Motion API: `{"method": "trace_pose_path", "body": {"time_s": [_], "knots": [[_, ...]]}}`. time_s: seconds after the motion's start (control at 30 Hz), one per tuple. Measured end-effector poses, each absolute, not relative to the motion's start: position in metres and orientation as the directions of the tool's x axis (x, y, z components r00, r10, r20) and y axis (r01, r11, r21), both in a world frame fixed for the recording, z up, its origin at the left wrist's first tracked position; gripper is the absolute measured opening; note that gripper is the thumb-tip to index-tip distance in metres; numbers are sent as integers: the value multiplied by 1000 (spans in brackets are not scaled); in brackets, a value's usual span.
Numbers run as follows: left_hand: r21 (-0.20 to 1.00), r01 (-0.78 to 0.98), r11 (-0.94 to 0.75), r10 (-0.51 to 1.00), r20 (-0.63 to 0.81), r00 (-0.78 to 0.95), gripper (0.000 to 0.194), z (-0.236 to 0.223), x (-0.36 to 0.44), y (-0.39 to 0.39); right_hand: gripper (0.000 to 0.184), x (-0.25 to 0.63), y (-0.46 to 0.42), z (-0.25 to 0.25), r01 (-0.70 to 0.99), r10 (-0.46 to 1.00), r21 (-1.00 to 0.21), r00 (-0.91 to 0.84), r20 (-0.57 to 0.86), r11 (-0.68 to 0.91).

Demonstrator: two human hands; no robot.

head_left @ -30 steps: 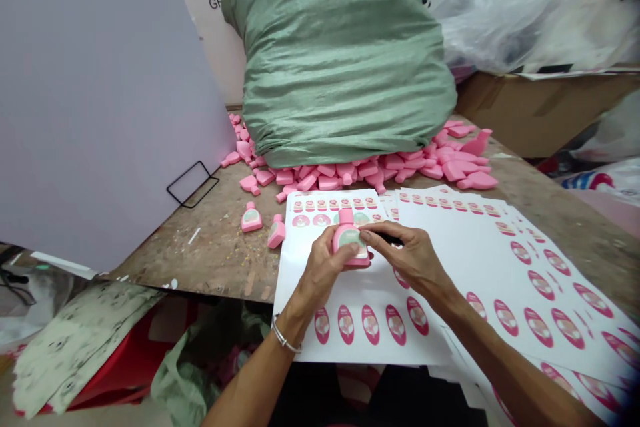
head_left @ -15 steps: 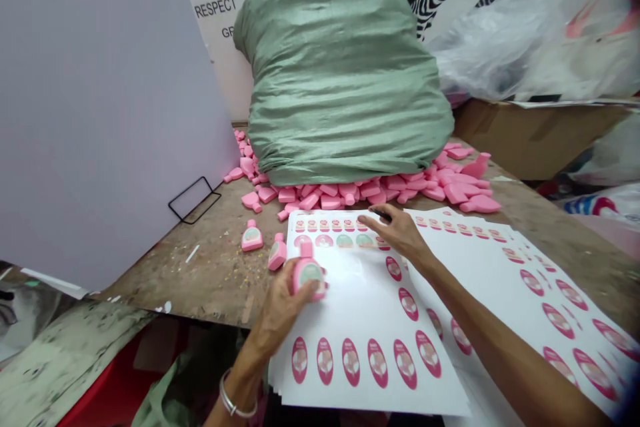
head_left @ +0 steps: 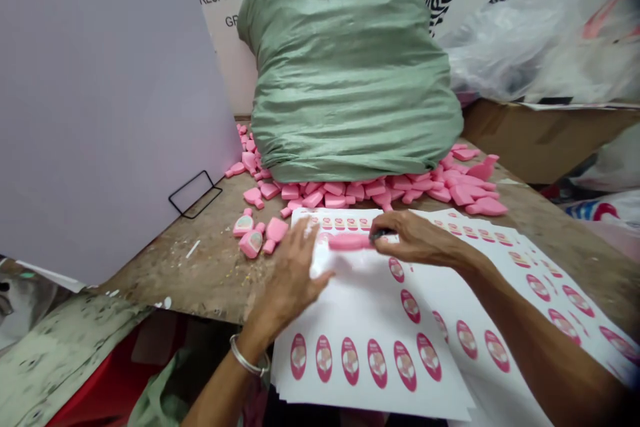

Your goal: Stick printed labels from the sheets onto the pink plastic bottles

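My left hand (head_left: 295, 273) is open, fingers spread over the left edge of the top sticker sheet (head_left: 350, 300), and holds nothing visible. My right hand (head_left: 425, 237) pinches a small black tool (head_left: 383, 233) whose kind I cannot make out. Left of its tip lies a blurred, long pink thing (head_left: 350, 241) over the sheet; whether it is gripped too is unclear. Red oval stickers and a row of small labels remain on the sheet. Beside my left hand, on the table, lie a plain-sided pink bottle (head_left: 276, 232) and two labelled pink bottles (head_left: 251, 243).
A big green sack (head_left: 355, 80) stands behind, with a heap of pink bottles (head_left: 470, 190) around its base. More sticker sheets (head_left: 480, 280) overlap at right. A black wire frame (head_left: 195, 195) lies near a pale panel (head_left: 110, 113) on the left. A cardboard box (head_left: 545, 140) stands back right.
My left hand has let go of the labelled pink bottle and opened. The bottles at left are now grouped together. My right hand has moved slightly down and right, beside the blurred pink thing.
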State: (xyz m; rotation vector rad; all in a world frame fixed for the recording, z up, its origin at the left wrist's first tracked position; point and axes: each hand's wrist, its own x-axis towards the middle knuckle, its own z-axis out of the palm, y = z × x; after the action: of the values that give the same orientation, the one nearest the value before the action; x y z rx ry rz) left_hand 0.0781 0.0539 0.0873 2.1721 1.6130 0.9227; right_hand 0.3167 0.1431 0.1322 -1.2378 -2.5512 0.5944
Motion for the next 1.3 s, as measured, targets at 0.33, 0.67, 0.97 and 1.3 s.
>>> {"method": "trace_pose_path", "body": {"time_s": [0.33, 0.67, 0.97, 1.3], "knots": [[950, -160, 270, 953, -239, 189, 32, 62, 137, 77, 24, 341, 161, 49, 796, 900, -446, -272, 340, 409], [950, -198, 242, 969, -229, 87, 36, 43, 169, 116, 17, 341, 160, 19, 848, 855, -284, -311, 415, 446], [955, -180, 237, 970, -221, 101, 36, 41, 167, 114, 14, 344, 166, 15, 835, 863, -326, -298, 409, 443], [953, -196, 230, 971, -212, 109, 39, 40, 167, 113, 15, 342, 168, 15, 826, 850, -325, -305, 429, 460]]}}
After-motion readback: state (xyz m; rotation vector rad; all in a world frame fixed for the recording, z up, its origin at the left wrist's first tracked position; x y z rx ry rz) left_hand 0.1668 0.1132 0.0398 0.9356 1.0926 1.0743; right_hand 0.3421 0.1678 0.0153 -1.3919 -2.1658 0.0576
